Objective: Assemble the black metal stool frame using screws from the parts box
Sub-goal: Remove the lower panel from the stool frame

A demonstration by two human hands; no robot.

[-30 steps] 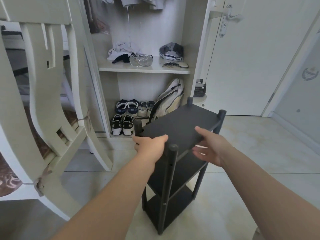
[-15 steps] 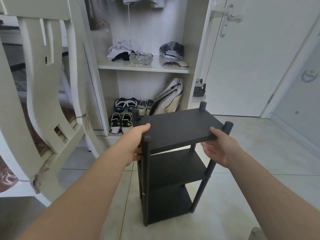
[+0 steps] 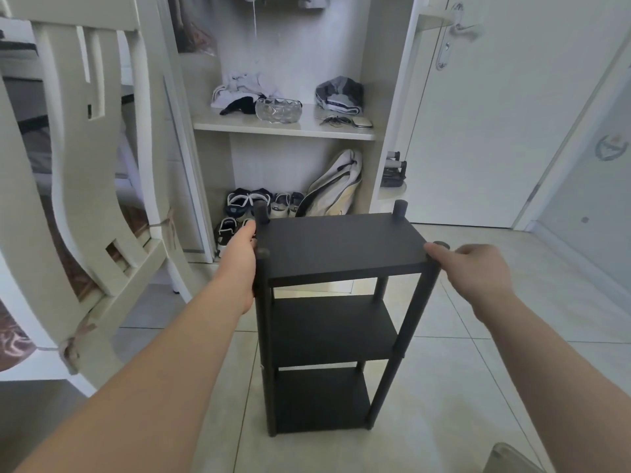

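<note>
While the black three-shelf metal frame [image 3: 336, 254] stands upright on the pale tiled floor [image 3: 478, 370] at the centre of the picture, the left hand [image 3: 243, 259] presses flat along its top shelf's left edge, and the right hand [image 3: 476, 271] pinches the right front corner, thumb on top.

A tilted cream wooden chair [image 3: 82, 192] crowds outside the left hand [image 3: 240, 264]; the black three-shelf frame [image 3: 341, 247] fills between; beyond the right hand [image 3: 478, 271], open pale tiled floor [image 3: 563, 295].
</note>
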